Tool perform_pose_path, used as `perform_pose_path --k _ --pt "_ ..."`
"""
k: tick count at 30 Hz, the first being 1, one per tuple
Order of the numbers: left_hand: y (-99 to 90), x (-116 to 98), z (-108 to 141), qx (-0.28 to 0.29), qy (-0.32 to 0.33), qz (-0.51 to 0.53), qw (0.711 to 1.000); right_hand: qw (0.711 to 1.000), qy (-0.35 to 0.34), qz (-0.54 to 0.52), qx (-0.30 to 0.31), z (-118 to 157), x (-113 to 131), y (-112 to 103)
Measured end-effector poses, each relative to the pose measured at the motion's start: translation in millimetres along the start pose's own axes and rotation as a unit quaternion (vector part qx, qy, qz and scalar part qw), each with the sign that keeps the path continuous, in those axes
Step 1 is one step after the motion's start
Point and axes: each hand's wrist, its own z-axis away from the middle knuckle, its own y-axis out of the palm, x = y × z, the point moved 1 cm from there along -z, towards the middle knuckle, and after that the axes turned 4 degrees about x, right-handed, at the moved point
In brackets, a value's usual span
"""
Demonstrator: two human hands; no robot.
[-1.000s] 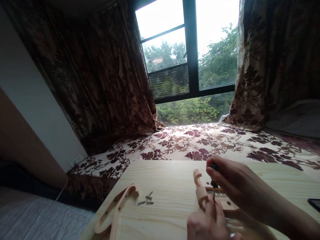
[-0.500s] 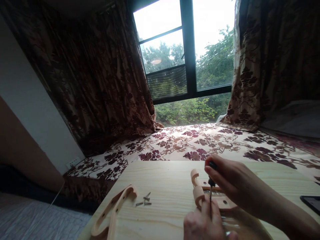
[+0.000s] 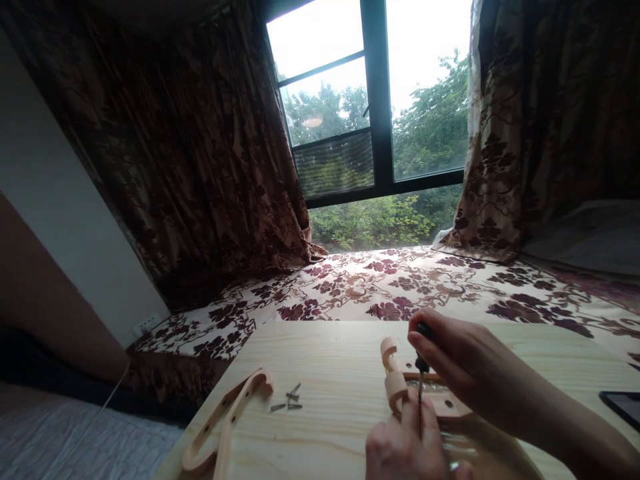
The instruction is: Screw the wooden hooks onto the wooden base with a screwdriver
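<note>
My right hand (image 3: 447,350) is closed round the black handle of a screwdriver (image 3: 423,365), which stands nearly upright with its shaft pointing down. Below it, my left hand (image 3: 403,450) has its fingers about the lower shaft; the tip, and whatever it meets, are hidden behind them. Just beyond the left fingers lies a curved wooden piece (image 3: 397,385) with a rolled end, and a flat wooden arm with dark holes (image 3: 447,404) extends to the right under my right hand. Clear, shiny plastic (image 3: 453,440) shows beside the left hand.
Several loose screws (image 3: 293,398) lie on the pale wooden board (image 3: 320,360). To their left are curved wooden pieces with holes (image 3: 233,420). A dark phone-like device (image 3: 623,408) lies at the right edge. Behind the board spreads a floral cloth (image 3: 370,283) below the window.
Both hands and the screwdriver have shifted very slightly to the left. Everything else stays in place.
</note>
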Motion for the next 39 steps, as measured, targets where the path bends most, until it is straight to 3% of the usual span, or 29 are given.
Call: perform_pose_path --k 16,31,36,39 --pt "-2.7 1.6 -0.5 0.002 0.012 0.002 1.0 1.0 0.021 0.001 0.016 -2.3 -3.3 -4.8" --pt "-0.7 0.0 2.8 0.024 0.019 0.005 1.0 0.999 -0.018 0.027 -0.025 -1.3 -0.1 -0.3" --pt "0.1 -3.3 0.8 -0.009 -0.024 -0.014 1.0 0.999 -0.018 0.033 -0.021 -1.0 -0.5 -0.1" --pt "-0.1 -1.5 0.6 -0.008 0.0 -0.013 1.0 0.999 -0.013 0.033 -0.02 -1.1 -1.1 -0.4"
